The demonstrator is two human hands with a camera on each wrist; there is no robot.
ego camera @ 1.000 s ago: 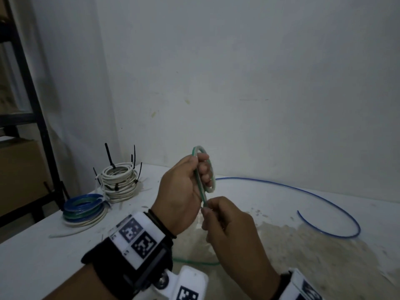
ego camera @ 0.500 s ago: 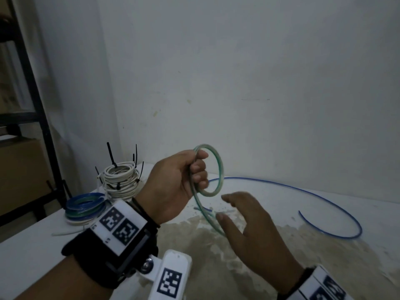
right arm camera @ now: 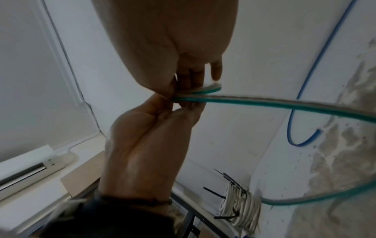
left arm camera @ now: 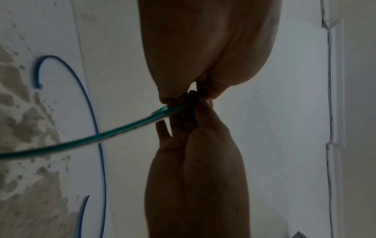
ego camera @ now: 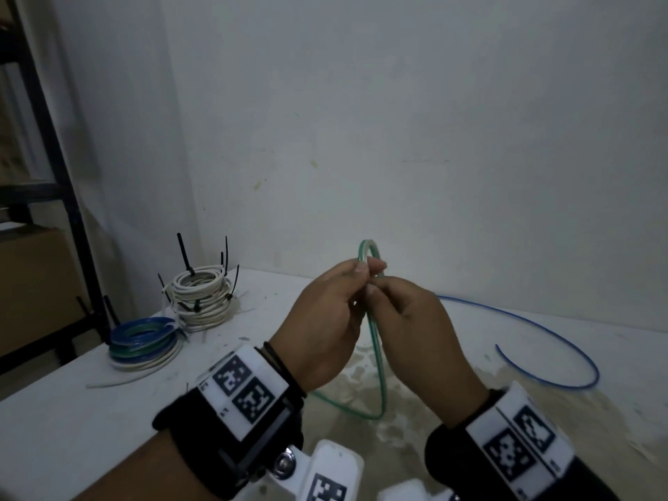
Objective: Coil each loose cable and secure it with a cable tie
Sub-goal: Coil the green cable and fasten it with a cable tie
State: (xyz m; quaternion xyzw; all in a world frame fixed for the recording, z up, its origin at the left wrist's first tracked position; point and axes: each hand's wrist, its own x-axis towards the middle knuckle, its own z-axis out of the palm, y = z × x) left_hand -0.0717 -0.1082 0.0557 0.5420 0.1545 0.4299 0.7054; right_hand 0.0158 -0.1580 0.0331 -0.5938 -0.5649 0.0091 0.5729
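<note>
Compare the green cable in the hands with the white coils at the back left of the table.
The green cable is mostly loose, one small loop started; the white coils are fully wound. The green cable is held up by the left hand and right hand, trailing to the table; the white coils rest on it. The white coils carry black ties; the green cable shows none. Both are thin flexible cable.

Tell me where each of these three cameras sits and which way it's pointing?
Head: worn on the head, looking forward and down at the table; shows both wrists, left hand and right hand holding the green cable.
Left wrist: looks along the left hand to the right hand.
Right wrist: looks along the right hand to the left hand.
Shared: all three show the green cable and the loose blue cable.
</note>
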